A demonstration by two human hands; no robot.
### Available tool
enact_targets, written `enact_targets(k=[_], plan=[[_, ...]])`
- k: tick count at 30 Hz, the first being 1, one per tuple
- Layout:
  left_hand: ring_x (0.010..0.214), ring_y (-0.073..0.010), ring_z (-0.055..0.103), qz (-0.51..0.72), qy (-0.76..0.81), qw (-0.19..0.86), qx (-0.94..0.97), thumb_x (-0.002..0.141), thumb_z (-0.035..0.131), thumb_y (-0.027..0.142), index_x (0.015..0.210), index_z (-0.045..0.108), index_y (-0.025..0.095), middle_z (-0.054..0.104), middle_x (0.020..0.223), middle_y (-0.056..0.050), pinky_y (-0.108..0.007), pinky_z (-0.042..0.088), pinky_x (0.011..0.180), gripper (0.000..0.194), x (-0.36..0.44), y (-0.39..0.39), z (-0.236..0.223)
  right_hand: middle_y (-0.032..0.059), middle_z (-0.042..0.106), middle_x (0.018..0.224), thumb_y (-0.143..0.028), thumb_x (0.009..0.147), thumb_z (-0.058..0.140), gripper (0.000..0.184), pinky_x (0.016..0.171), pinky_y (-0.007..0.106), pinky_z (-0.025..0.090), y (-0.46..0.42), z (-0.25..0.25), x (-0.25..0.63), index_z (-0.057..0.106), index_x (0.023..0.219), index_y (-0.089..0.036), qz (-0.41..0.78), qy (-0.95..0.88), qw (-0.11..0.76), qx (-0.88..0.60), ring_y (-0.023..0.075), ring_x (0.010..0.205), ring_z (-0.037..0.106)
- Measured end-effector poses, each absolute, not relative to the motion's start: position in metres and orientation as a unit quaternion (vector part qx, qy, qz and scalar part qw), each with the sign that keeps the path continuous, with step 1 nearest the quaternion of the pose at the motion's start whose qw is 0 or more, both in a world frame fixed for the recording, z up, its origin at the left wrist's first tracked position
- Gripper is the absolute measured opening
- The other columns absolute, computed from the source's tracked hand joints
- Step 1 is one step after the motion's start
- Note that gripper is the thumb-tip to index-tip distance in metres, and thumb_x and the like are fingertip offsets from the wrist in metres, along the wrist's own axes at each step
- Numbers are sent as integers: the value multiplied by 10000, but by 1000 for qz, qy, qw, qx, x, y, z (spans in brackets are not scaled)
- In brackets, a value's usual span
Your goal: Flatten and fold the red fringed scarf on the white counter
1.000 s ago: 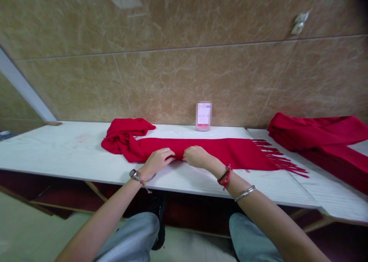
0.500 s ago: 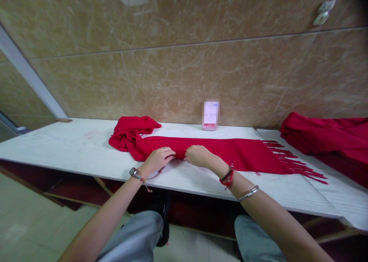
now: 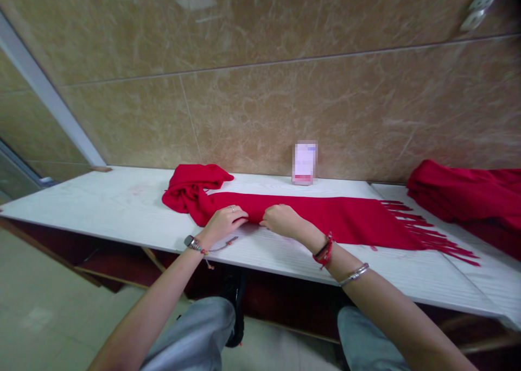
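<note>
A red scarf [image 3: 342, 218] lies lengthwise on a white tabletop [image 3: 134, 208], its fringe spread to the right and its left end bunched in a loose heap. At the scarf's near edge, left of the middle, my left hand [image 3: 225, 224] has its fingers closed on the cloth. A short gap to the right, my right hand [image 3: 280, 220] pinches the same edge, fingers curled; the fingertips of both hands are partly hidden. My left wrist carries a watch and a beaded bracelet, my right wrist a red bracelet and a silver bangle.
A blurred-out upright box-like object [image 3: 304, 163] stands against the marbled wall [image 3: 285, 110] behind the scarf. More red cloth [image 3: 468, 197] lies heaped at the right. Dark shelving [image 3: 122, 265] is under the tabletop, and a socket [image 3: 480, 10] sits high on the wall.
The view has shifted slightly, so the scarf and table appear a little further right. Both hands keep their places on the scarf's near edge, the left having slid very slightly along it.
</note>
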State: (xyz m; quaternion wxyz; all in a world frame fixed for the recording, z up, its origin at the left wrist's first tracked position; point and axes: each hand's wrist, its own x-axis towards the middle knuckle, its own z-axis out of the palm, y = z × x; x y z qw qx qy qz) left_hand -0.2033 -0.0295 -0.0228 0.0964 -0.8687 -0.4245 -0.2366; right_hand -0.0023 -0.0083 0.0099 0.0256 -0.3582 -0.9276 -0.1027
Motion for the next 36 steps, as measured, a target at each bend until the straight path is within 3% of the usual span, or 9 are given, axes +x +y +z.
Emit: enact_targets(k=[4, 10, 18, 23, 36], plan=[[823, -152, 570, -221, -426, 102, -871, 854, 490, 151, 864, 625, 151, 640, 864, -38, -268, 456, 762, 135, -205, -30, -23, 127, 675, 944, -456, 810, 516, 378, 722, 301, 478, -9, 6, -6, 667, 943, -136, -100, -935, 51, -335, 247, 857, 630], [842, -154, 567, -219, -423, 103, -873, 860, 490, 192, 875, 625, 146, 641, 883, -42, -273, 455, 771, 143, -212, -31, -20, 136, 678, 933, -294, 854, 477, 268, 748, 313, 462, -10, 0, -14, 676, 907, -123, -107, -928, 42, -354, 238, 859, 631], [853, -150, 573, -199, -420, 91, -881, 872, 452, 184, 851, 638, 164, 654, 878, -31, -286, 443, 814, 188, -221, -31, -21, 129, 670, 947, -389, 833, 498, 322, 747, 313, 452, -16, 2, -17, 672, 921, -132, -106, -936, 52, -331, 238, 868, 621], [871, -154, 563, -191, -422, 86, -882, 855, 481, 194, 875, 634, 168, 644, 896, -32, -281, 432, 828, 156, -222, -32, -19, 123, 672, 911, -199, 877, 402, 277, 725, 307, 445, -16, -2, -17, 671, 895, -136, -115, -942, 41, -314, 216, 845, 623], [823, -150, 571, -36, -407, 114, -906, 845, 478, 153, 885, 630, 177, 633, 874, -24, -243, 425, 753, 160, -202, -41, -1, 131, 638, 998, -231, 882, 405, 272, 826, 307, 422, -21, -18, -7, 638, 971, -121, -69, -950, 81, -293, 202, 941, 578]])
